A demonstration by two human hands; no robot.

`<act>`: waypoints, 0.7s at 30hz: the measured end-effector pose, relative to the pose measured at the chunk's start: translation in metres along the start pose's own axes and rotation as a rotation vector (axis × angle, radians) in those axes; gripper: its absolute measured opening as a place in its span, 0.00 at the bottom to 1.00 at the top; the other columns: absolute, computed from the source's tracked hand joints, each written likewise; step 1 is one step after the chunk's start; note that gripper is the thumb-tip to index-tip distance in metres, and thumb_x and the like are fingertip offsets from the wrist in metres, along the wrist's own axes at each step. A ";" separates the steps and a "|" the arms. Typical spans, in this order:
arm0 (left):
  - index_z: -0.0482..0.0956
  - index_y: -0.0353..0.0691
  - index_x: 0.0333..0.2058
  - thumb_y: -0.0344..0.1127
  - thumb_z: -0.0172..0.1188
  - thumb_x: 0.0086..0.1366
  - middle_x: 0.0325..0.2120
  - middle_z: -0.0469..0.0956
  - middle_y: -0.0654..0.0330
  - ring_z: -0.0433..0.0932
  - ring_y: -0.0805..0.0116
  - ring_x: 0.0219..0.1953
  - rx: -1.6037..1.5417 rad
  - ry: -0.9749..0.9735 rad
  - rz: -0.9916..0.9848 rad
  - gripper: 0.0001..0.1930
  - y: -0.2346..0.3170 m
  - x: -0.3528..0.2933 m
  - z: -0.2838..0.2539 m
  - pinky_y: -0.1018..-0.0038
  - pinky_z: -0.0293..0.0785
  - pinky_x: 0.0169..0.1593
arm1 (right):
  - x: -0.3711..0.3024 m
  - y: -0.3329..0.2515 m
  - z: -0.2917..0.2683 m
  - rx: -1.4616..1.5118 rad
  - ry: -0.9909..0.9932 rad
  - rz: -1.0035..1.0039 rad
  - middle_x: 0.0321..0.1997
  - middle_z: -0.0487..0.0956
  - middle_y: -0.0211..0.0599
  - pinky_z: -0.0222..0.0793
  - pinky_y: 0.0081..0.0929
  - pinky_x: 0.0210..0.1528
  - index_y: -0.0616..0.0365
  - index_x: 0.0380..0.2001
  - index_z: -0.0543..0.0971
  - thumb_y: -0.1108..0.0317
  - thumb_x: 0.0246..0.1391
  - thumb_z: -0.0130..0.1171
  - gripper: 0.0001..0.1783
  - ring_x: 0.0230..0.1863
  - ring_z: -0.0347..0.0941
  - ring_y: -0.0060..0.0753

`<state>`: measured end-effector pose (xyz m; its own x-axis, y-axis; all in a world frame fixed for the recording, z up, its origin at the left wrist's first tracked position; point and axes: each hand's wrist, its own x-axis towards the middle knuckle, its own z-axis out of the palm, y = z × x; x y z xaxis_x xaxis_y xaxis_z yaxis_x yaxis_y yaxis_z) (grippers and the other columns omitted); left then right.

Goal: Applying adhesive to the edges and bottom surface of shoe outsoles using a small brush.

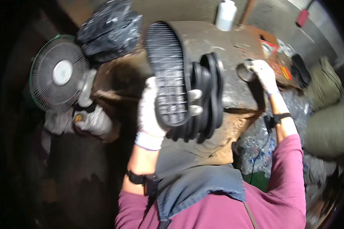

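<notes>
Left hand (150,108), right hand (264,74) well apart

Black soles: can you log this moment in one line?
left hand: holding black sole | more soles: beside it | right hand: at round container

- Grey tabletop (235,91), scuffed and stained.
- White bottle (226,17), upright at its far edge.
- Small clutter (286,72) at its right end, partly yellow, too blurred to name.
- Black shoe sole (301,71) just beside that clutter.
</notes>
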<state>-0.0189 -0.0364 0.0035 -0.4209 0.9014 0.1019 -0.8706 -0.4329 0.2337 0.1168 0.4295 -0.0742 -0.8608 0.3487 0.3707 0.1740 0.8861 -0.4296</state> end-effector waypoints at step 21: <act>0.61 0.46 0.74 0.66 0.37 0.78 0.69 0.68 0.45 0.67 0.17 0.64 -0.069 0.071 -0.353 0.37 -0.025 0.019 0.015 0.12 0.62 0.57 | 0.008 -0.170 -0.015 0.878 0.429 0.129 0.45 0.86 0.34 0.81 0.27 0.48 0.66 0.51 0.83 0.71 0.67 0.60 0.14 0.46 0.83 0.29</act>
<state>-0.0009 -0.0086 0.0142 -0.1063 0.9935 -0.0415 -0.9796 -0.0975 0.1759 0.0878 0.2857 0.0141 -0.5833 0.6619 0.4708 -0.3117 0.3528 -0.8822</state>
